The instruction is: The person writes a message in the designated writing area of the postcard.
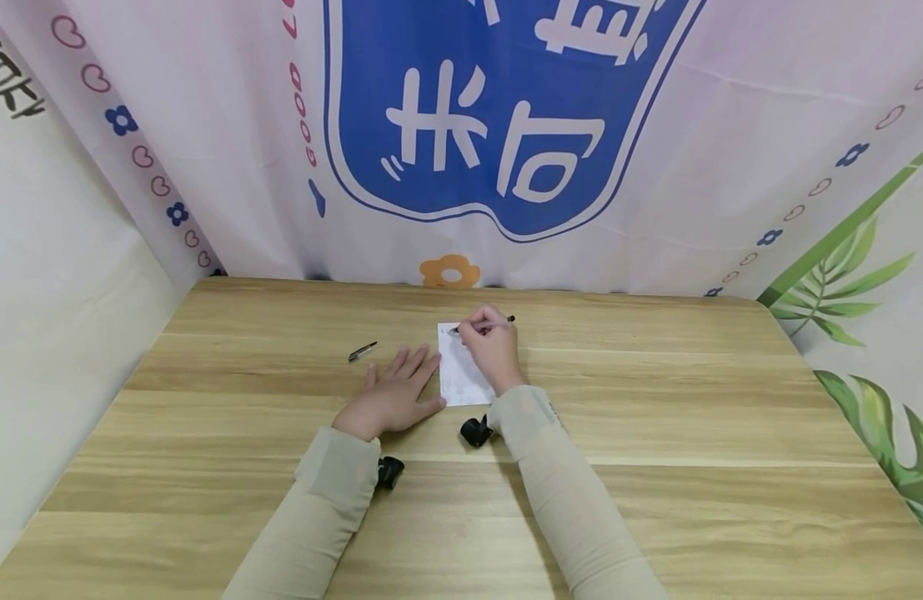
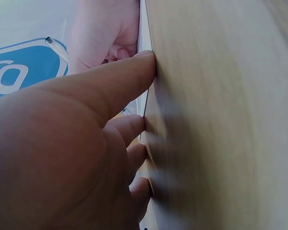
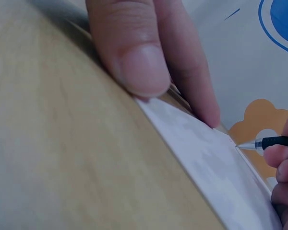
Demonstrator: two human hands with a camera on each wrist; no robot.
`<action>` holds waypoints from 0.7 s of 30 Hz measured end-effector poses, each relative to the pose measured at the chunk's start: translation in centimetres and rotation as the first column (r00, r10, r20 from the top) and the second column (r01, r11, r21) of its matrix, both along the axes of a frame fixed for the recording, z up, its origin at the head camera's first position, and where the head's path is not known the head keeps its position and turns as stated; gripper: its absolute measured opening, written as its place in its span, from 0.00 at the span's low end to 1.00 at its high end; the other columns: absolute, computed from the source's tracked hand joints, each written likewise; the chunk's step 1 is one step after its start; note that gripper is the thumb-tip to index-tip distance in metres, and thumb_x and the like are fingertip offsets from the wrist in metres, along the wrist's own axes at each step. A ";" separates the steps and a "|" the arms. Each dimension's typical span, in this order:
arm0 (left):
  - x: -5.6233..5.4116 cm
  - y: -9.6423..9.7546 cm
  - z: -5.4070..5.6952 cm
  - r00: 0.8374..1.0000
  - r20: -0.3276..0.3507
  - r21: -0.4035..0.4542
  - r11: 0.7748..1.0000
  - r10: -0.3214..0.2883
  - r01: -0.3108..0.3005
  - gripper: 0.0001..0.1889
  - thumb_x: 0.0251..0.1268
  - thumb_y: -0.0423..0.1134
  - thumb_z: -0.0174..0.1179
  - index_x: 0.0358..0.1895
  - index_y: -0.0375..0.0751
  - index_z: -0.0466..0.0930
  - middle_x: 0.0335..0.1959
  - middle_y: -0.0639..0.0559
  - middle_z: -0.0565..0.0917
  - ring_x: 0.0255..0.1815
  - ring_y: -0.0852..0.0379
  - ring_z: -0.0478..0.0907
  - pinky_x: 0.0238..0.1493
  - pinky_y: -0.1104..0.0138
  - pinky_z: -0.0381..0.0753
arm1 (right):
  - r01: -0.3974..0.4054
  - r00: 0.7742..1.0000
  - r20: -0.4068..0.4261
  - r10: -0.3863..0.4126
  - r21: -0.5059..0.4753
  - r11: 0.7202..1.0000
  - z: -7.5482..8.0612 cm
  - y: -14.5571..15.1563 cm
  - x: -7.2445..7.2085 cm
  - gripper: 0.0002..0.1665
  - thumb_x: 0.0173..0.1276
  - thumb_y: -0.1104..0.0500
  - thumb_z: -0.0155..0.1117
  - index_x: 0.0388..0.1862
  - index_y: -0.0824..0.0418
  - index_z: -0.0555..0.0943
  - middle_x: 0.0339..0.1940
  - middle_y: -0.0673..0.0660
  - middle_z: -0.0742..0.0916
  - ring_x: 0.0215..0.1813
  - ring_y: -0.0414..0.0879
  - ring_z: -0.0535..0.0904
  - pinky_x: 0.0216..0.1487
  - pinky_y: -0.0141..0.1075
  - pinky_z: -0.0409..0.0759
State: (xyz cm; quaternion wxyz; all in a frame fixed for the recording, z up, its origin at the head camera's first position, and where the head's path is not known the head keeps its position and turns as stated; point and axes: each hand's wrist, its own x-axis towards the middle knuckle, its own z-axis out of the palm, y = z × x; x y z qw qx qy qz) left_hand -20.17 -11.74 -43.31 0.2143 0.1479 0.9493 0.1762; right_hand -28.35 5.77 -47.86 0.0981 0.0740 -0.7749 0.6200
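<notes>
A small white sheet of paper (image 1: 461, 375) lies on the wooden table, with a few small marks near its top left corner. My right hand (image 1: 494, 346) pinches a pen (image 1: 494, 324) with a dark grip; in the right wrist view the tip of the pen (image 3: 247, 144) meets the far part of the sheet (image 3: 206, 163). My left hand (image 1: 397, 392) rests with its fingers spread at the left edge of the paper. Its thumb (image 3: 143, 67) and a finger touch that edge. To the left of that hand lies a dark pen cap (image 1: 363, 352).
The wooden table (image 1: 694, 417) stretches to both sides. A printed curtain (image 1: 243, 167) hangs along its back edge. Black wrist cameras sit at both cuffs, the left camera (image 1: 389, 472) and the right camera (image 1: 476, 432) just above the tabletop.
</notes>
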 end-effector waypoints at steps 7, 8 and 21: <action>-0.1 0.0 -0.1 1.000 -0.002 -0.001 1.000 0.006 -0.006 0.39 0.80 0.57 0.48 0.84 0.48 0.44 0.85 0.47 0.40 0.83 0.41 0.31 0.72 0.30 0.31 | 0.016 1.000 -0.007 -0.016 -0.021 1.000 -0.1 0.0 0.0 0.04 0.67 0.64 0.62 0.31 0.62 0.79 0.25 0.55 0.86 0.26 0.43 0.80 0.29 0.31 0.79; -0.1 0.0 -0.1 1.000 -0.003 -0.002 1.000 0.006 -0.006 0.39 0.80 0.57 0.48 0.84 0.48 0.44 0.85 0.47 0.40 0.83 0.41 0.31 0.72 0.31 0.31 | 0.017 1.000 -0.004 -0.017 -0.026 1.000 0.0 0.0 -0.1 0.03 0.67 0.64 0.62 0.32 0.61 0.79 0.25 0.55 0.86 0.26 0.43 0.80 0.29 0.31 0.79; 0.0 0.1 0.4 1.000 0.020 0.008 1.000 0.010 -0.010 0.39 0.80 0.56 0.48 0.84 0.47 0.43 0.85 0.47 0.38 0.83 0.41 0.30 0.73 0.32 0.29 | -0.008 0.999 -0.032 0.007 -0.022 1.000 0.4 1.0 -0.1 0.05 0.70 0.65 0.63 0.32 0.61 0.80 0.29 0.61 0.87 0.28 0.46 0.81 0.28 0.31 0.77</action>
